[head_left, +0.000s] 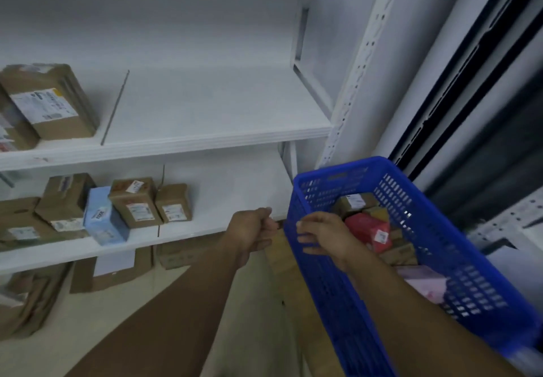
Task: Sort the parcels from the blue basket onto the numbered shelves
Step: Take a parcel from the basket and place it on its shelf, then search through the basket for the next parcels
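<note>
Hooking over the blue basket rim, right hand fingers grip it; left hand curls empty alongside.

blue basket under right hand: perforated plastic, slight gloss | red parcel just right of right hand: glossy wrap | parcels left of left hand: matt brown cardboard, white paper labels | shelves above both: smooth matt white, looks like painted metal
</note>
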